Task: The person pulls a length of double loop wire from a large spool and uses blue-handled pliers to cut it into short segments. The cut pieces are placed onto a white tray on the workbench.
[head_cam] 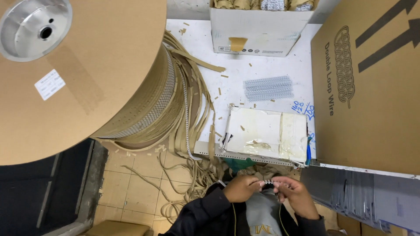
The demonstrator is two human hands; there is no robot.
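Below the spool (78, 78), both hands, left (242, 189) and right (297, 195), are pinching a short wire strip (267, 181); cut strips (268, 88) are lying stacked beyond.

Head camera, steeply downward, close

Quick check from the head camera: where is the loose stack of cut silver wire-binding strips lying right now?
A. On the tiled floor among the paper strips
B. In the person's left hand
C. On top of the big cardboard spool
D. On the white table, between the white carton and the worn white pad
D. The stack of silver strips lies on the white table, below the white carton and above the worn white pad.
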